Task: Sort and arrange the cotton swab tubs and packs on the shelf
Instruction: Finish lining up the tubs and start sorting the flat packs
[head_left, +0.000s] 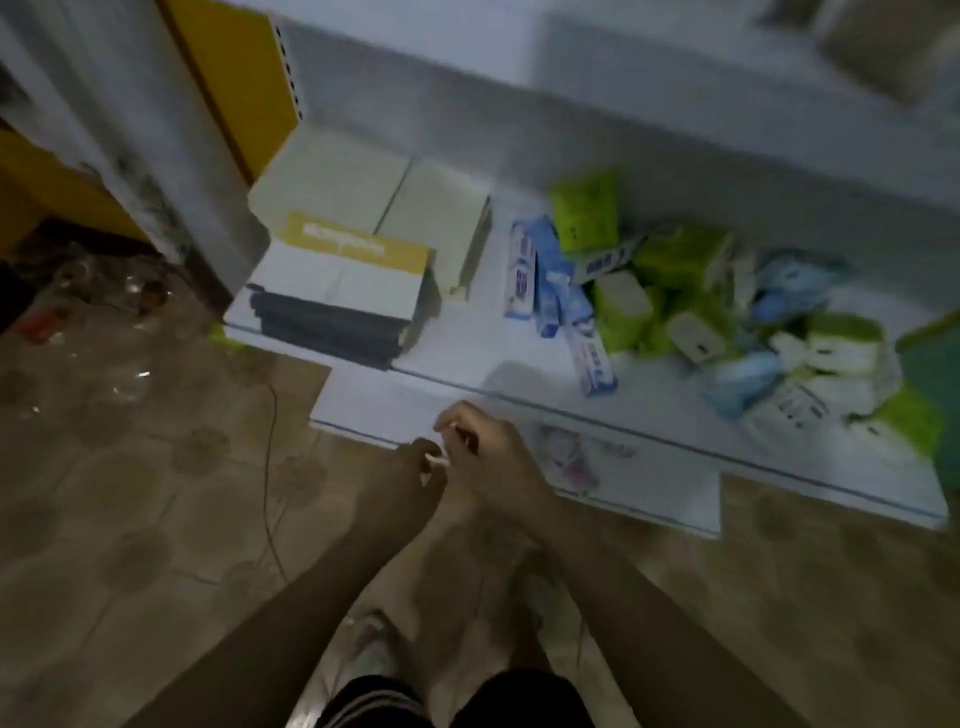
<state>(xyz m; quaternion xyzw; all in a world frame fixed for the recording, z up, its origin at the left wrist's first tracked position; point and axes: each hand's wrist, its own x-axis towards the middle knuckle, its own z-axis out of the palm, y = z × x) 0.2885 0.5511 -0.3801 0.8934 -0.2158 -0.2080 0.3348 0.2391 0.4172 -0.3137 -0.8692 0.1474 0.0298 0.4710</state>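
Step in hand, judged: preparation. No pack is held. The left hand (415, 467) and right hand (491, 457) meet in front of the low white shelf (457, 364), fingers curled together around a small pale sliver (439, 460); the blur hides what it is, so the pinch is probable, not certain.

Location of goods: the packs (727, 306) lie in a loose heap on the right part of the shelf, well apart from both hands. Green, blue and white soft wraps lie tilted and overlapping. Blue-and-white boxes (550, 291) lie at the heap's left edge, some askew. No tubs can be made out.

Stacked flat boxes (343, 270), rigid and card-like, occupy the left part.

Next move, judged: free the hands, reach right, and separate the heap by colour and shape. Soft wraps will likely deform under grip; boxes will stack squarely.

The floor (156, 519) is patterned and dull.
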